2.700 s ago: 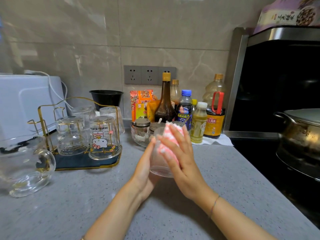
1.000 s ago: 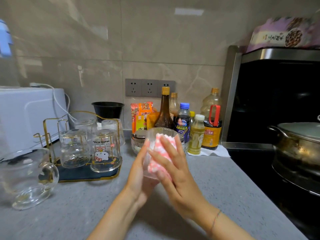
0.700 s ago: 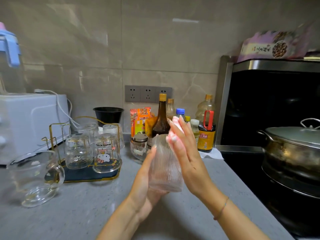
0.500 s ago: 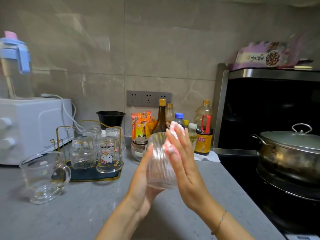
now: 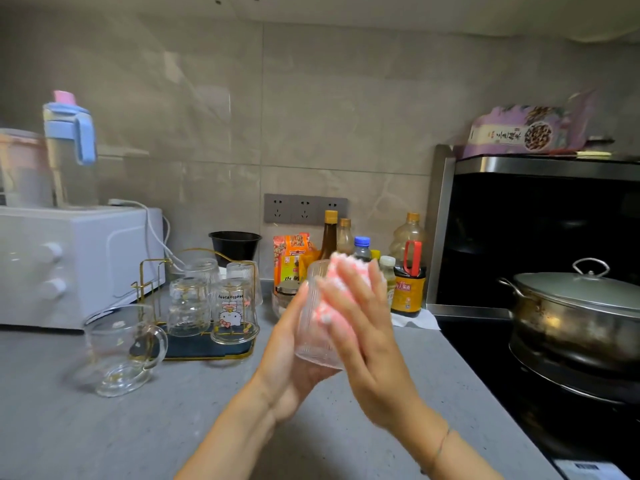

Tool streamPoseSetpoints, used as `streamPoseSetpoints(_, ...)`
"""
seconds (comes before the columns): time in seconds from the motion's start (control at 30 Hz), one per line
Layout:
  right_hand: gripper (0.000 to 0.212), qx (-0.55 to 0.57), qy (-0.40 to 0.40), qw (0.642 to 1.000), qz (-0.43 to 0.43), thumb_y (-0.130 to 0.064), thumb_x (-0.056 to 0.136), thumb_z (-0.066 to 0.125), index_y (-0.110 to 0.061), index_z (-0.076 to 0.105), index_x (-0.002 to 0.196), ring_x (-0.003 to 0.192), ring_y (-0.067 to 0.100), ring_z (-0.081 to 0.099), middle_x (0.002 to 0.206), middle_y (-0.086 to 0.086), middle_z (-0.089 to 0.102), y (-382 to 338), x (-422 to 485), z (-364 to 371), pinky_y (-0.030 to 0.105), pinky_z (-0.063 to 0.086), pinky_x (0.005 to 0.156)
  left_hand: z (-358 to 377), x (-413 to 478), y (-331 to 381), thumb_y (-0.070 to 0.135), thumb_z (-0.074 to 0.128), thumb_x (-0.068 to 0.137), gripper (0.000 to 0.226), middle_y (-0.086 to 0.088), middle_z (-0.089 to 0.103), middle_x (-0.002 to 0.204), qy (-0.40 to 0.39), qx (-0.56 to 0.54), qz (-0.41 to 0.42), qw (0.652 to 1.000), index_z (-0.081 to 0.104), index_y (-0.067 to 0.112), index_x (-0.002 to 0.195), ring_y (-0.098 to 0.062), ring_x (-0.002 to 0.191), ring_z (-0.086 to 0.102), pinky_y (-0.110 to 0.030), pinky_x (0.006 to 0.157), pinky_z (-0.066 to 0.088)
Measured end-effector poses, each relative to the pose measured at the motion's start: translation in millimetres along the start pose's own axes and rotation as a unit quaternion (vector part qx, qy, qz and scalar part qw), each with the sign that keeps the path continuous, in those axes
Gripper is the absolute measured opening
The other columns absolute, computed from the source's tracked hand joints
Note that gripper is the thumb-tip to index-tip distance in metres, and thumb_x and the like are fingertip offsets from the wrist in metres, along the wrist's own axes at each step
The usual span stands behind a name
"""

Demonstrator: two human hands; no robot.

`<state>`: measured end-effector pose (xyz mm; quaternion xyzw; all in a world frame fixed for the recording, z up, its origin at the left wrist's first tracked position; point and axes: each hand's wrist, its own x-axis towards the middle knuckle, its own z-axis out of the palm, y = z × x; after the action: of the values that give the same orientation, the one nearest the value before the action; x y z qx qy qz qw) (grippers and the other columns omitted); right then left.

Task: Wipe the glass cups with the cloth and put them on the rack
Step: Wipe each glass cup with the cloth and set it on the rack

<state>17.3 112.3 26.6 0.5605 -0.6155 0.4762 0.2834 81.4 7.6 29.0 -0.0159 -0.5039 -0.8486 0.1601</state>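
a grey speckled countertop [image 5: 104,438] is running along a wall of large beige tiles [image 5: 311,98], with a strip of sockets [image 5: 304,209] sitting above a cluster of sauce bottles [image 5: 408,278]. a white oven [image 5: 79,265] is standing at the left, and a lidded steel pot [image 5: 581,313] is sitting on the black hob [image 5: 485,348] at the right. the gold wire rack [image 5: 152,271] is holding four upturned cups [image 5: 235,310] beside the oven, and a clear handled mug [image 5: 121,351] is sitting on the counter just in front of it.

the ribbed glass cup [image 5: 311,341] is being held above the counter, between the two hands. the left hand [image 5: 287,362] is cradling its base and left side, fingers [image 5: 299,299] lying straight and together up the glass. the right hand [image 5: 363,327] is pressing the pink and white cloth [image 5: 341,268] flat against the cup's right side, its fingers [image 5: 346,282] straight and slightly spread, blurring a little. the cloth is poking out past the fingertips near the rim.
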Motion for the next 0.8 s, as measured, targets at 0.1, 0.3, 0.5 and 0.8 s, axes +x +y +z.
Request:
streamPoseSetpoints(0.1, 0.044, 0.025, 0.032, 0.998, 0.047, -0.046, 0.099, 0.030, -0.036, 0.040, 0.140, 0.147, 0.009, -0.001, 0.156, -0.018, 0.020, 4, 20, -10, 0.027, 0.004, 0.119, 0, -5, -1, 0.063, 0.053, 0.088, 0.053, -0.012, 0.069, 0.118, -0.017, 0.028, -0.022, 0.999, 0.070, 0.024, 0.119, -0.024, 0.105, 0.066, -0.048, 0.098, 0.047)
streamPoseSetpoints(0.3, 0.044, 0.057, 0.015, 0.998, 0.030, -0.036, 0.101, 0.028, -0.032, 0.029, 0.146, 0.148, 0.013, -0.001, 0.158, -0.014, 0.014, -7, 12, -1, 0.038, 0.006, 0.120, -2, -9, 0, 0.061, 0.063, 0.078, 0.062, -0.015, 0.064, 0.127, -0.010, 0.002, 0.001, 1.000, 0.064, 0.022, 0.127, -0.030, 0.118, 0.060, -0.054, 0.106, 0.042)
streamPoseSetpoints(0.5, 0.046, 0.057, -0.030, 0.998, -0.019, -0.031, 0.102, 0.030, -0.026, 0.030, 0.148, 0.148, 0.023, -0.002, 0.159, -0.009, 0.017, -20, -14, 12, 0.045, 0.005, 0.119, -2, -10, 7, 0.059, 0.051, 0.084, 0.057, -0.012, 0.070, 0.116, -0.017, -0.089, 0.014, 0.996, 0.074, 0.014, 0.113, -0.022, 0.101, 0.069, -0.037, 0.088, 0.051)
streamPoseSetpoints(0.8, 0.044, 0.017, -0.050, 0.998, -0.021, -0.038, 0.101, 0.032, -0.043, 0.027, 0.145, 0.148, 0.021, -0.003, 0.158, -0.015, 0.016, -13, -13, 11, 0.043, 0.008, 0.119, 0, -6, 9, 0.060, 0.050, 0.083, 0.062, -0.012, 0.071, 0.111, -0.018, -0.077, 0.020, 0.997, 0.071, 0.012, 0.115, -0.021, 0.099, 0.070, -0.035, 0.084, 0.053)
